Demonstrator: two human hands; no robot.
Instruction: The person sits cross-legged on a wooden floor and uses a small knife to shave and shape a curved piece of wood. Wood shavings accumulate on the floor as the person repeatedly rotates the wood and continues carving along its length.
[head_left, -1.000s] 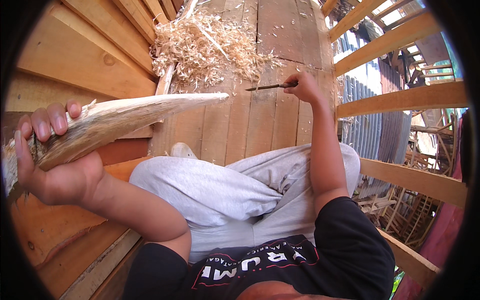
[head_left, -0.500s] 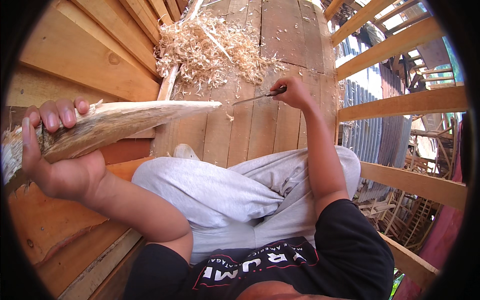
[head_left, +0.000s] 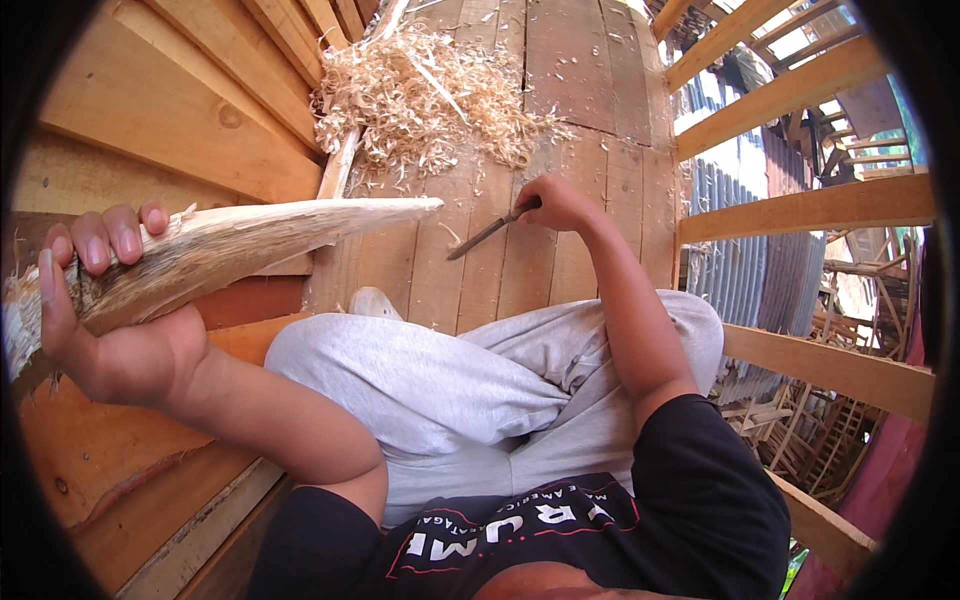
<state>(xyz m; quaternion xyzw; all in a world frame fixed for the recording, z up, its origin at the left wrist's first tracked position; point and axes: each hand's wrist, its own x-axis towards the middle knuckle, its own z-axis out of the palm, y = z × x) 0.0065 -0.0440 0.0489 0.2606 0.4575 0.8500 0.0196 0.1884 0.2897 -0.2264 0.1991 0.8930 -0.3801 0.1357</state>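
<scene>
Right hand (head_left: 556, 203) has pulled the knife (head_left: 487, 231) back toward the tapered wood piece (head_left: 215, 255), fist shut on its handle, left hand (head_left: 105, 320) clamped around the thick end above the plank floor (head_left: 560, 90); mid-whittling, next stroke likely needs blade on tip.

Bright daylight comes in from the upper right, through the open wooden rails (head_left: 800, 210), where the sky patches glare white; the plank floor (head_left: 580, 120) is evenly lit with soft shadows. Focus is sharp at centre; straight boards bend toward the black fisheye rim.
</scene>
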